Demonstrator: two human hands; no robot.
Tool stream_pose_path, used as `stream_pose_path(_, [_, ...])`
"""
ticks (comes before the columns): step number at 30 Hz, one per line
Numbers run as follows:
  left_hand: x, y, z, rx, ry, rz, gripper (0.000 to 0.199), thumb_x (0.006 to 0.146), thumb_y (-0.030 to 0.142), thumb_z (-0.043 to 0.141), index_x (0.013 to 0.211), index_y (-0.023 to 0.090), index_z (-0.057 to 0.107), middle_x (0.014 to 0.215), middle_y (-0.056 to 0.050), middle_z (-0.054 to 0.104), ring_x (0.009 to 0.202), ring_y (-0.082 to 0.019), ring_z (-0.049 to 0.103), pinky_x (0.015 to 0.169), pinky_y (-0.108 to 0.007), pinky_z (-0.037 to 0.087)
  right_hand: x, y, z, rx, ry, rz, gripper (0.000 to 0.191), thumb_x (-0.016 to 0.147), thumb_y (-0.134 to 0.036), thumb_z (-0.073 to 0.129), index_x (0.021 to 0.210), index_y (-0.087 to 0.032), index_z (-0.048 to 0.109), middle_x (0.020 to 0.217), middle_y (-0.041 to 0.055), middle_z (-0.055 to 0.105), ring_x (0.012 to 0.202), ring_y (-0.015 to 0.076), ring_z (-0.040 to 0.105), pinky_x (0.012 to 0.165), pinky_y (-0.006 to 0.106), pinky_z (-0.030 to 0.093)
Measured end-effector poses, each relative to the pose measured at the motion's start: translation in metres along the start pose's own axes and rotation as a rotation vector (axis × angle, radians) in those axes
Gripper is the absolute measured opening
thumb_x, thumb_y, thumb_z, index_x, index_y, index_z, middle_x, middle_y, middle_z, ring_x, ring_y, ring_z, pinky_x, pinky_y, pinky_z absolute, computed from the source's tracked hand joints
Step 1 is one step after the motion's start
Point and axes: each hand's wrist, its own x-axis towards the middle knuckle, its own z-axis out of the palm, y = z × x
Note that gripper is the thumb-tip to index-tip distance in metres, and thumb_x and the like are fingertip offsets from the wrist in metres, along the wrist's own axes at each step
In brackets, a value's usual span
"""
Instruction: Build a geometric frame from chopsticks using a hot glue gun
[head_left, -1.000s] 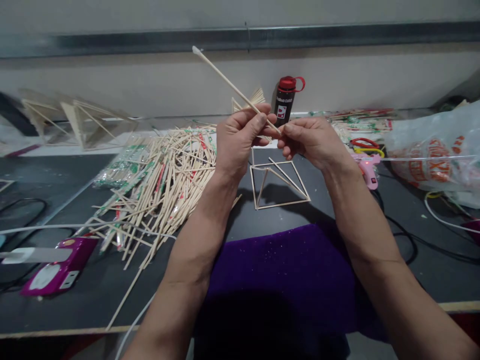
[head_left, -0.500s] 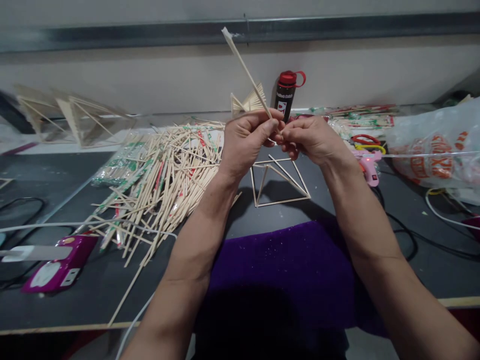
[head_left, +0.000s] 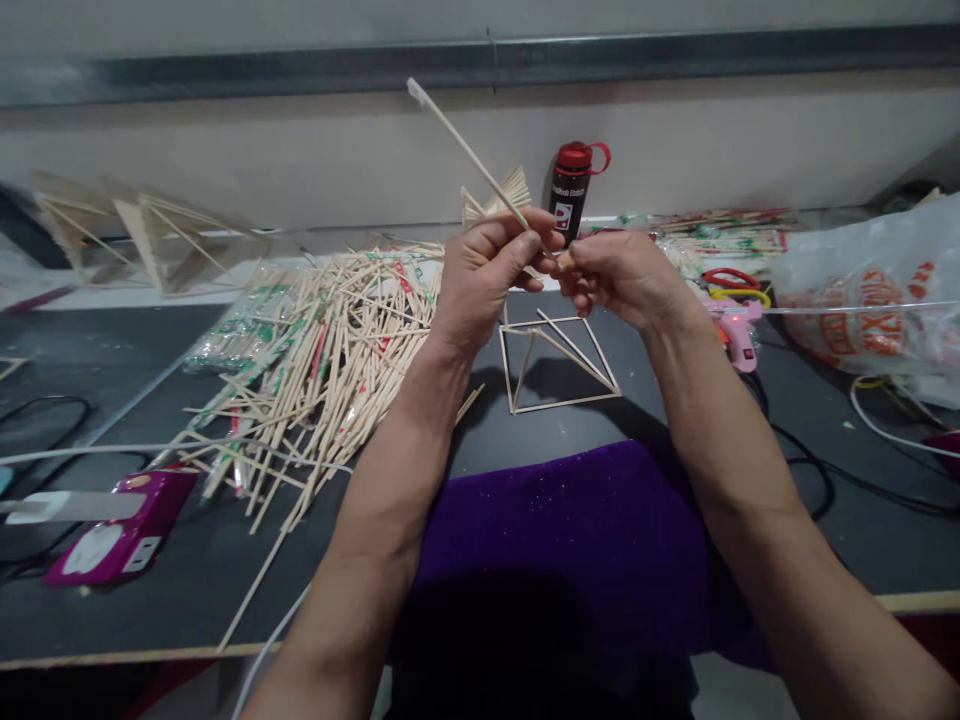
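Observation:
A thin wooden stick [head_left: 471,152] slants up and to the left, with a whitish blob at its upper tip. My left hand [head_left: 491,265] pinches it near its lower end. Fingers of my right hand [head_left: 611,275] are pinched together at that lower end, close beside the left fingertips; whether they grip the stick or something small is hidden. Below both hands, a stick frame [head_left: 566,403] with slanting inner sticks rests on the dark table [head_left: 495,445].
Loose sticks [head_left: 337,350] spread left of my hands. A dark bottle [head_left: 568,195] with a red lid stands behind. At right are a pink glue gun [head_left: 739,335] and a plastic bag [head_left: 877,290]. A purple cloth [head_left: 562,530] lies in front; a magenta device [head_left: 124,525] is at left.
The stick's upper end has swung left and down, so it leans more. My left hand has shifted slightly left, while my right hand has barely moved.

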Motion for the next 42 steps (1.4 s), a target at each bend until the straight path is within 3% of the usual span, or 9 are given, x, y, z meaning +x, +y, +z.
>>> stream_pose_path(12, [-0.002, -0.011, 0.001, 0.171, 0.026, 0.244, 0.029, 0.102, 0.058, 0.092, 0.107, 0.030, 0.086, 0.089, 0.003, 0.083, 0.095, -0.021, 0.083, 0.074, -0.033, 0.066, -0.012, -0.014, -0.003, -0.283, 0.073, -0.139, 0.016, 0.082, -0.012, 0.087, 0.077, -0.019, 0.073, 0.060, -0.0002, 0.063, 0.059, 0.0138, 0.064, 0.050, 0.023, 0.050])
stream_pose_path(15, [0.001, -0.018, -0.004, 0.206, -0.030, 0.222, 0.037, 0.100, 0.063, 0.093, 0.110, 0.028, 0.085, 0.090, 0.002, 0.084, 0.113, -0.025, 0.082, 0.084, -0.032, 0.067, -0.012, -0.014, -0.003, -0.335, 0.058, -0.150, 0.018, 0.079, -0.009, 0.086, 0.071, -0.019, 0.073, 0.057, -0.0003, 0.062, 0.056, 0.0129, 0.061, 0.048, 0.022, 0.048])
stream_pose_path(18, [-0.001, -0.017, -0.005, 0.186, -0.007, 0.181, 0.038, 0.101, 0.064, 0.090, 0.109, 0.028, 0.085, 0.095, 0.000, 0.085, 0.115, -0.028, 0.082, 0.087, -0.033, 0.068, -0.010, -0.013, -0.006, -0.288, 0.039, -0.115, 0.018, 0.080, -0.011, 0.087, 0.072, -0.018, 0.073, 0.059, -0.0006, 0.064, 0.054, 0.0106, 0.060, 0.047, 0.021, 0.047])
stream_pose_path(26, [-0.014, -0.002, -0.004, 0.204, -0.020, 0.150, 0.021, 0.103, 0.046, 0.092, 0.097, 0.027, 0.084, 0.105, -0.005, 0.086, 0.134, -0.031, 0.078, 0.090, -0.032, 0.070, -0.006, -0.015, -0.008, -0.243, 0.047, -0.037, 0.015, 0.083, -0.007, 0.081, 0.073, -0.017, 0.075, 0.058, -0.0029, 0.061, 0.048, 0.0076, 0.054, 0.048, 0.021, 0.045])
stream_pose_path(29, [-0.015, -0.001, -0.002, 0.242, -0.049, 0.266, 0.026, 0.101, 0.053, 0.092, 0.101, 0.028, 0.086, 0.104, -0.004, 0.086, 0.123, -0.029, 0.081, 0.085, -0.032, 0.069, -0.007, -0.019, -0.008, -0.222, 0.080, -0.026, 0.019, 0.085, -0.001, 0.072, 0.074, -0.016, 0.076, 0.057, -0.0026, 0.061, 0.045, 0.0080, 0.050, 0.047, 0.024, 0.039])
stream_pose_path(33, [-0.015, -0.006, 0.012, 0.207, -0.045, 0.547, 0.034, 0.110, 0.068, 0.076, 0.112, 0.038, 0.091, 0.101, -0.002, 0.085, 0.094, -0.023, 0.083, 0.071, -0.034, 0.068, -0.008, -0.021, -0.012, -0.250, 0.169, -0.079, 0.023, 0.083, 0.003, 0.068, 0.073, -0.017, 0.074, 0.063, 0.0015, 0.069, 0.049, 0.0106, 0.052, 0.050, 0.029, 0.036])
stream_pose_path(36, [-0.013, -0.002, 0.018, 0.073, -0.023, 0.610, 0.026, 0.109, 0.063, 0.080, 0.111, 0.040, 0.092, 0.100, 0.002, 0.086, 0.080, -0.017, 0.082, 0.059, -0.028, 0.066, -0.004, -0.017, -0.021, -0.366, 0.270, -0.107, 0.023, 0.085, 0.003, 0.071, 0.074, -0.017, 0.074, 0.059, -0.0011, 0.066, 0.051, 0.0101, 0.052, 0.050, 0.028, 0.038])
stream_pose_path(39, [-0.006, 0.014, 0.004, -0.133, 0.000, 0.699, 0.017, 0.106, 0.052, 0.089, 0.118, 0.041, 0.092, 0.103, 0.010, 0.088, 0.080, -0.009, 0.083, 0.058, -0.016, 0.067, 0.004, -0.012, -0.041, -0.419, 0.437, -0.083, 0.027, 0.088, 0.006, 0.069, 0.073, -0.016, 0.072, 0.050, -0.0060, 0.057, 0.047, 0.0065, 0.048, 0.049, 0.023, 0.037])
stream_pose_path(42, [0.008, 0.027, -0.021, -0.069, 0.027, 0.740, 0.024, 0.100, 0.061, 0.093, 0.116, 0.043, 0.090, 0.099, 0.018, 0.087, 0.081, -0.005, 0.085, 0.053, -0.005, 0.061, 0.007, -0.014, -0.067, -0.370, 0.592, -0.108, 0.036, 0.092, 0.008, 0.058, 0.069, -0.019, 0.063, 0.048, -0.0084, 0.053, 0.041, 0.0032, 0.043, 0.046, 0.022, 0.033])
